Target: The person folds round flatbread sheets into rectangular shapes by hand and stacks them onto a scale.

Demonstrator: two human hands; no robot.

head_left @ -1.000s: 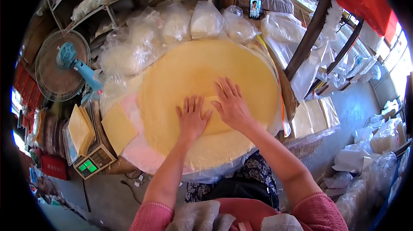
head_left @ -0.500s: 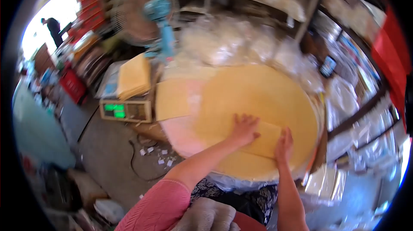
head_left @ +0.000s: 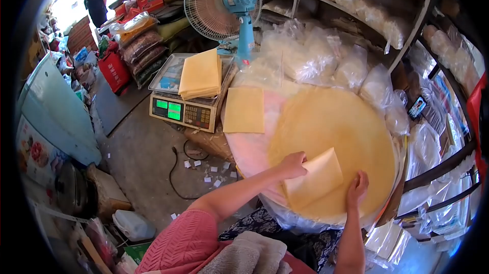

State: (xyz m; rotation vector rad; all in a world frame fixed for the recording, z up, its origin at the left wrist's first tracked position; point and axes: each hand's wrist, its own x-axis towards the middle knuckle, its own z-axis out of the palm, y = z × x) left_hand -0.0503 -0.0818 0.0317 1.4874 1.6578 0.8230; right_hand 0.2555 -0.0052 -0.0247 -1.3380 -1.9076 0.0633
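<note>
My left hand [head_left: 294,165] is closed on the upper left edge of a thin, pale yellow folded sheet [head_left: 320,178], which is partly lifted and tilted. Below it lies a large round yellow sheet [head_left: 346,118], spread over a round table top with pinkish white cloth [head_left: 249,149] showing at its left. My right hand [head_left: 358,190] is just right of the folded sheet, over the round one, with fingers loosely bent and nothing visible in them. A flat square yellow sheet [head_left: 244,111] rests at the left of the table. More folded sheets [head_left: 200,73] are piled on a digital scale [head_left: 182,113].
A blue fan [head_left: 242,6] stands behind the scale. Clear bags [head_left: 316,52] line the table's far side, below a shelf of filled bags [head_left: 351,1]. A phone [head_left: 417,107] is at the right. A black cord [head_left: 175,172] and paper scraps lie on the floor. Another person stands far left.
My left hand has taken hold of the folded sheet's left edge and raised it from the round sheet. My right hand has come away from its right edge. The camera view has shifted.
</note>
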